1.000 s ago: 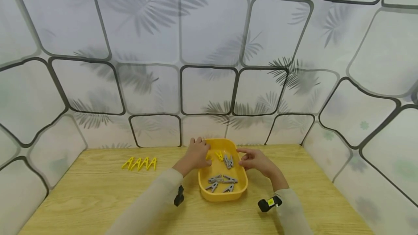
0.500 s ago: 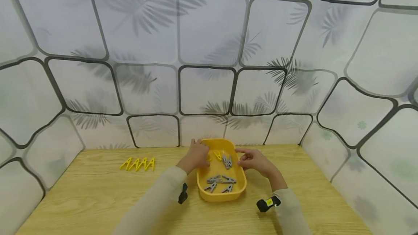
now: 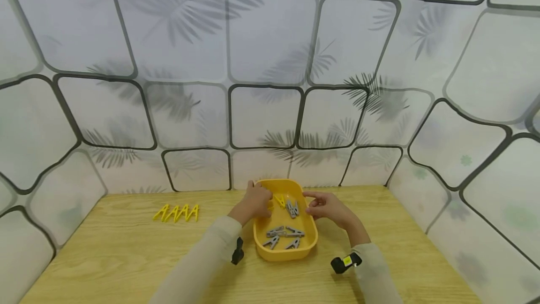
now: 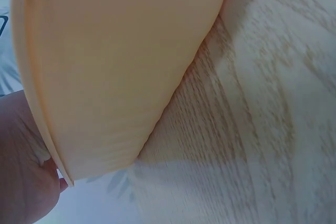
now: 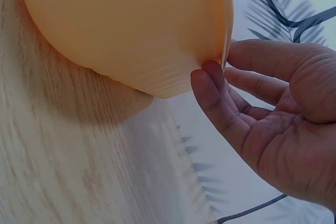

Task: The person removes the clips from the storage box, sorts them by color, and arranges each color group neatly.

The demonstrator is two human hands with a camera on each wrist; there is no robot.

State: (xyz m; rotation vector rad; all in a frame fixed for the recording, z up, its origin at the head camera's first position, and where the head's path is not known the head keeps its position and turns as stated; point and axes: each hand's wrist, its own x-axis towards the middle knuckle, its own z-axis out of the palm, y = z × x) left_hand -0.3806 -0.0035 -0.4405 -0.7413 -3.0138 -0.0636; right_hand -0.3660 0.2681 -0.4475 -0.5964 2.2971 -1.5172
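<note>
A yellow plastic tray stands near the wall with several grey clothespins in it. One yellow clothespin lies in its far part. My left hand reaches over the tray's left rim, fingers bent down inside. A bit of yellow shows under that hand; whether the fingers hold it I cannot tell. In the left wrist view the tray's outer wall hides most of the hand. My right hand pinches the right rim, with fingertips against the outer wall in the right wrist view.
Several yellow clothespins lie in a row on the wooden table, left of the tray. A patterned wall covering closes off the table's back and sides. Black straps sit at the wrists.
My left hand has sunk slightly deeper into the tray, its fingers more bent, covering more of the yellow beneath it. The right hand keeps its pinch. The head view has shifted slightly.
</note>
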